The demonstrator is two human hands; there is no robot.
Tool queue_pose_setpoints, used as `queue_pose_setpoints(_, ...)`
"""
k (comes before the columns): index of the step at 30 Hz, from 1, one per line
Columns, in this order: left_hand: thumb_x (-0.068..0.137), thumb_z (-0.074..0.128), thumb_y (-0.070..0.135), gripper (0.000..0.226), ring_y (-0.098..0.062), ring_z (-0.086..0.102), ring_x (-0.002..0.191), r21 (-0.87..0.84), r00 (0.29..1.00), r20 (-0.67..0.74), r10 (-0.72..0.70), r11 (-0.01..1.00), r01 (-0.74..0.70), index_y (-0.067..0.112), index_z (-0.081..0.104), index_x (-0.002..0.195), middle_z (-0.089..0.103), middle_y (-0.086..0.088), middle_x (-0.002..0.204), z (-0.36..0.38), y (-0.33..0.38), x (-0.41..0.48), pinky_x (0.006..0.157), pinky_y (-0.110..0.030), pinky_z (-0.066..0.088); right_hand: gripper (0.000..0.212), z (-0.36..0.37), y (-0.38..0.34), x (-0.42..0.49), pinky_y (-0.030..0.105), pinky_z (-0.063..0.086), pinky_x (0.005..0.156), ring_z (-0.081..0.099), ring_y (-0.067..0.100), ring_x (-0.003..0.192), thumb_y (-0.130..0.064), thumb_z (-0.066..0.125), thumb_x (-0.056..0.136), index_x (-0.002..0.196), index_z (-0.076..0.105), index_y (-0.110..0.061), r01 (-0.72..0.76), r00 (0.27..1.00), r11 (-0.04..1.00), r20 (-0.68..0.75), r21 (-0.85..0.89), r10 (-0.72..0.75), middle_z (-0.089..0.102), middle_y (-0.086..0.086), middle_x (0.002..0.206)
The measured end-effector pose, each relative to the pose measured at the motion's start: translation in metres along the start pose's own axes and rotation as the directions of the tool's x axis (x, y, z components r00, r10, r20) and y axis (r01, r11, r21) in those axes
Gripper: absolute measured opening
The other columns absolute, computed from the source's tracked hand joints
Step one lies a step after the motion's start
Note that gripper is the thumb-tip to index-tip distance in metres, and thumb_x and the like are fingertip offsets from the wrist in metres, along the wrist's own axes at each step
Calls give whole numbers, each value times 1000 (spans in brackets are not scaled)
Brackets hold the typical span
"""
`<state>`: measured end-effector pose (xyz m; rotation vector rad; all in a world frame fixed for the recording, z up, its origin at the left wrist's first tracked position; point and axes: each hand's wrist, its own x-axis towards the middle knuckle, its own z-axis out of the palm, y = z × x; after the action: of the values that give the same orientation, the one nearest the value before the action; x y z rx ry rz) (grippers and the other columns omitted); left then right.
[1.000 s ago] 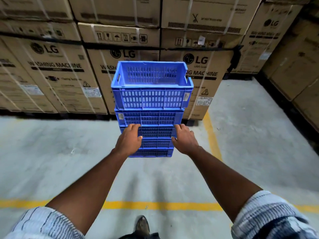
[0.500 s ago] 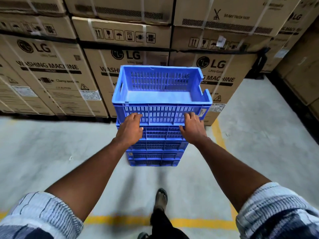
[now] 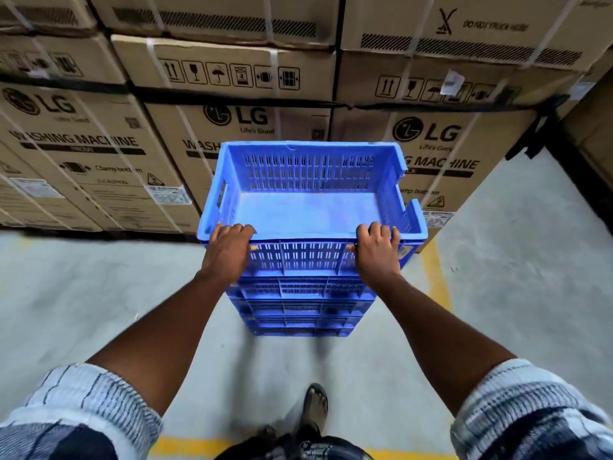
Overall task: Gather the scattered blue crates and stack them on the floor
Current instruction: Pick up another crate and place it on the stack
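The stack (image 3: 302, 307) of blue crates stands on the floor (image 3: 66, 293), straight ahead of the person and just in front of a wall of cartons (image 3: 99, 154). The top crate (image 3: 308, 207) sits at its head, open and empty, its long axis running left to right across the person's front. Its near long wall faces the hands.

The left hand (image 3: 229, 247) grasps the near rim towards the stack's left corner. The right hand (image 3: 378, 250) grasps the same rim towards the right corner. On each, the fingers curl over the rim into the crate and the thumb lies on the outer wall. Both arms reach about equally far, so neither hand is nearer.

Any coming move probably turns on this even two-handed hold on one long side. A pull or push would carry the crate along its short axis, towards or away from the person. Whether the top crate is fully seated on the one below cannot be told from here.

A yellow line (image 3: 438, 277) runs just right of the stack, and a foot (image 3: 315, 406) stands on the near side of it.
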<state>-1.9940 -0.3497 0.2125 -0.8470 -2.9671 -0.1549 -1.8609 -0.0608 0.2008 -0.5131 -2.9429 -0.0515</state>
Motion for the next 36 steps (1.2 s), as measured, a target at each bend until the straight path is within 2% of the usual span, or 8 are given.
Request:
queue_pose_setpoints(5,92,59,25,15,-27,56,100,-19,999,8,48,999,-48,22,57,106,62,0,101,-8,-28,2,90,-39,34,32,4,-17,3,45,35,88,47,31,88,-43,57,91,100,52,-13,48,997,999,-67,12,-47,52,10,95)
queue_pose_setpoints(12,94,57,29,15,-28,52,99,-85,998,43,52,995,-48,21,57,106,61,0,103,-12,-33,-2,85,-40,33,29,6,-11,-1,42,36,82,48,28,86,-45,53,92,97,50,-16,100,993,995,-64,8,-99,52,5,94)
queue_pose_setpoints(18,97,54,33,27,-26,51,115,-217,983,171,73,975,-35,21,58,121,60,1,119,-17,-28,-4,93,-41,31,23,1,5,1,44,37,78,50,31,86,-38,49,94,94,48,-15,134,991,991,-9,-17,-134,52,8,94)
queue_pose_setpoints(21,96,57,29,23,-21,55,113,-357,960,247,133,933,-38,25,61,118,62,6,113,-21,-48,-3,96,-39,37,25,-2,-3,2,44,37,79,48,31,86,-39,55,92,95,49,-14,109,994,994,20,-19,-109,54,9,95)
queue_pose_setpoints(24,94,60,20,21,-6,61,99,-560,935,309,174,828,31,39,61,104,67,22,99,-33,-64,-3,87,-28,44,28,-6,-7,3,44,36,81,47,29,89,-41,54,93,98,49,-14,105,993,994,52,11,-106,53,8,98)
queue_pose_setpoints(29,97,56,26,21,-13,61,102,-499,932,329,152,866,35,25,63,116,67,8,108,-35,-65,0,82,-24,41,40,-10,-3,4,42,35,87,46,24,94,-55,46,94,104,48,-17,98,990,991,91,87,-106,51,3,100)
queue_pose_setpoints(33,97,55,28,22,-16,61,103,-458,941,319,110,887,51,23,63,117,65,10,103,-30,-60,-5,90,-33,44,46,-10,-2,0,40,33,88,43,21,92,-64,34,94,99,48,-20,73,993,985,77,158,-86,49,-1,97)
queue_pose_setpoints(36,97,53,31,22,-19,59,107,-418,973,214,91,908,7,25,61,117,65,10,104,-26,-62,-12,96,-42,41,48,-11,-8,-3,42,33,92,45,24,91,-62,29,96,98,48,-18,66,997,988,34,138,-71,49,2,97)
